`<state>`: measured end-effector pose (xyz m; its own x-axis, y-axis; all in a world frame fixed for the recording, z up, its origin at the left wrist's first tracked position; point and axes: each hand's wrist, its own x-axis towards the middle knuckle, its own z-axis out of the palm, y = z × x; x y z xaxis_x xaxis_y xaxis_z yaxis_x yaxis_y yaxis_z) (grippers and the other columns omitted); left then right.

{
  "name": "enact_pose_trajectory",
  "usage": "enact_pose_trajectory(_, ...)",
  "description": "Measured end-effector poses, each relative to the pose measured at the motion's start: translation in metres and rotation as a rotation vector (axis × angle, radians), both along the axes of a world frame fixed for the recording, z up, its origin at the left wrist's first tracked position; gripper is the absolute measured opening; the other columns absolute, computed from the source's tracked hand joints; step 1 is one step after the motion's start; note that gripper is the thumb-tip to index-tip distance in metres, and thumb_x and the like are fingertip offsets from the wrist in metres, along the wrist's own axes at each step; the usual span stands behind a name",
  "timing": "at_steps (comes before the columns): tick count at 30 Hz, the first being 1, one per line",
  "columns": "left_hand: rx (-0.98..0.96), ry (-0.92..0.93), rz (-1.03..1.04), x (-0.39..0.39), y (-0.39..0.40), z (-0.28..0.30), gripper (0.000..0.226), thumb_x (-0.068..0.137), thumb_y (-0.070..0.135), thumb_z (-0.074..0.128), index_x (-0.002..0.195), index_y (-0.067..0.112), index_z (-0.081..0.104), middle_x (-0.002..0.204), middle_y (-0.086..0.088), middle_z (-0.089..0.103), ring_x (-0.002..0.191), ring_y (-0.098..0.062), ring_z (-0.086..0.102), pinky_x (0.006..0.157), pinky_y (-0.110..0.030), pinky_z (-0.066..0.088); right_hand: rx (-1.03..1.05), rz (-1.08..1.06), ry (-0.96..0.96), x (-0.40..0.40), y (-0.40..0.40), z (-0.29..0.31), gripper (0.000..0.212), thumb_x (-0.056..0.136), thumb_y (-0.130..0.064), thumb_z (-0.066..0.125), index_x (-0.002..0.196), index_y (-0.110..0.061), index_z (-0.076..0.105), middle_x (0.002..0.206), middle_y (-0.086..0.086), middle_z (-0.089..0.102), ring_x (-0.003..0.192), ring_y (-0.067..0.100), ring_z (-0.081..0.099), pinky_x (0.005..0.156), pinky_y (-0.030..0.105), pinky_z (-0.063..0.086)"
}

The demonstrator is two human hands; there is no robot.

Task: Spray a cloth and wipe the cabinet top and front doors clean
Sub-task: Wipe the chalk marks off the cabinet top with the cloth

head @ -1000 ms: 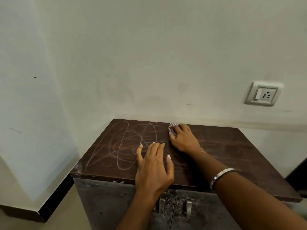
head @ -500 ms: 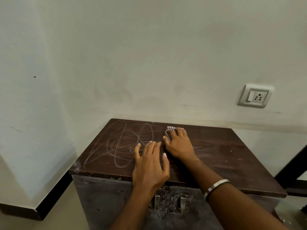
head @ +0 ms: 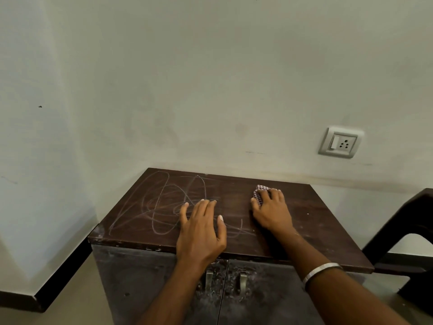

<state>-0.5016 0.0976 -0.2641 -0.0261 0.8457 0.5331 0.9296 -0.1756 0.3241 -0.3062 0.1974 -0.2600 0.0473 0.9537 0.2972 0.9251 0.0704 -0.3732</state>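
A low cabinet with a dark brown top (head: pixel 311 219) stands in a wall corner. White chalk-like scribbles (head: pixel 161 202) cover the top's left half. My right hand (head: pixel 271 211) presses a small checked cloth (head: pixel 259 193) flat on the top, right of the middle; only the cloth's far edge shows past my fingers. My left hand (head: pixel 201 231) lies flat, fingers spread, on the top near its front edge, holding nothing. Below, two dusty grey front doors (head: pixel 145 282) with metal handles (head: pixel 208 280) are shut. No spray bottle is in view.
A wall socket with a switch (head: pixel 341 143) is on the back wall at the right. A dark plastic chair (head: pixel 407 231) stands close to the cabinet's right side. A black skirting (head: pixel 63 273) runs along the left wall above the pale floor.
My right hand has slid the cloth to the right across the cabinet top, away from the scribbles. My left hand has stayed flat in place. The view has shifted left.
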Motion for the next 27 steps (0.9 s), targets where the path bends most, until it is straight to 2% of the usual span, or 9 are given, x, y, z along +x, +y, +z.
enact_pose_trajectory(3,0.005,0.001,0.002,0.000,0.000,0.000,0.056,0.092,0.044,0.023,0.136,0.019,0.046,0.139,0.003,0.051,0.134,-0.009,0.039,0.118,-0.044,0.008,-0.018,0.023,-0.012,-0.023,-0.009,0.002,0.055,0.096,-0.048,0.038,0.145,-0.021,0.040,0.153,0.010,0.031,0.145,0.030,0.016,0.121,0.044,0.016)
enact_pose_trajectory(8,-0.002,0.007,0.005,0.000,0.001,-0.001,0.058,0.091,0.044,0.021,0.135,0.017,0.047,0.139,0.001,0.051,0.134,-0.011,0.040,0.118,-0.045,0.010,0.020,0.226,-0.020,-0.066,-0.032,-0.002,0.054,0.096,-0.048,0.038,0.143,-0.021,0.041,0.151,0.007,0.032,0.145,0.025,0.018,0.119,0.042,0.021)
enact_pose_trajectory(11,0.003,0.004,0.004,-0.002,0.001,-0.001,0.059,0.091,0.044,0.020,0.135,0.017,0.047,0.139,0.000,0.052,0.133,-0.011,0.040,0.118,-0.045,0.010,0.010,0.253,0.008,-0.059,-0.038,0.001,0.052,0.097,-0.047,0.039,0.143,-0.023,0.041,0.151,0.004,0.032,0.144,0.020,0.020,0.118,0.040,0.026)
enact_pose_trajectory(15,0.008,0.006,-0.003,-0.002,0.001,0.000,0.060,0.091,0.044,0.019,0.135,0.017,0.048,0.137,0.001,0.053,0.133,-0.011,0.041,0.118,-0.045,0.010,-0.006,0.134,-0.001,-0.011,-0.039,0.005,0.052,0.097,-0.047,0.040,0.144,-0.025,0.039,0.151,0.003,0.031,0.144,0.020,0.022,0.115,0.039,0.029)
enact_pose_trajectory(20,0.008,0.012,-0.015,-0.006,0.004,-0.003,0.061,0.091,0.044,0.018,0.134,0.015,0.050,0.136,0.000,0.054,0.132,-0.013,0.043,0.117,-0.046,0.011,-0.062,-0.055,0.000,0.058,-0.047,0.006,0.052,0.097,-0.046,0.040,0.144,-0.024,0.040,0.153,0.008,0.030,0.146,0.025,0.016,0.119,0.043,0.022)
enact_pose_trajectory(24,0.004,0.037,0.012,-0.015,0.003,-0.002,0.063,0.090,0.045,0.016,0.134,0.014,0.050,0.136,-0.001,0.054,0.131,-0.014,0.044,0.116,-0.047,0.011,-0.026,-0.079,-0.017,0.044,-0.061,0.006,0.052,0.096,-0.044,0.041,0.144,-0.021,0.040,0.154,0.009,0.030,0.146,0.029,0.016,0.120,0.043,0.016)
enact_pose_trajectory(27,-0.004,0.043,0.030,-0.024,0.002,-0.002,0.062,0.090,0.044,0.017,0.133,0.014,0.050,0.135,-0.002,0.054,0.130,-0.014,0.044,0.116,-0.047,0.012,-0.026,-0.002,-0.016,0.002,-0.072,0.005,0.053,0.096,-0.046,0.040,0.144,-0.023,0.038,0.155,0.009,0.029,0.147,0.028,0.014,0.121,0.044,0.016)
